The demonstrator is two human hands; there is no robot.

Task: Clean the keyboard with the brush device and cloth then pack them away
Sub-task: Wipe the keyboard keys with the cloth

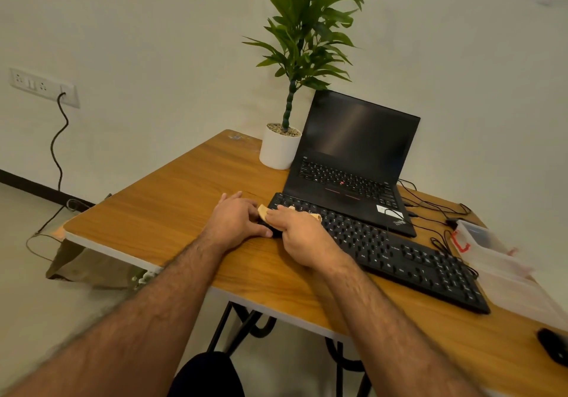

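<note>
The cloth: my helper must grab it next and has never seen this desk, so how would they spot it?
On the wooden table, find the black keyboard lying before the open laptop. At its left end the right hand grips the cloth. It is the only pale tan, soft thing among black hardware.
</note>
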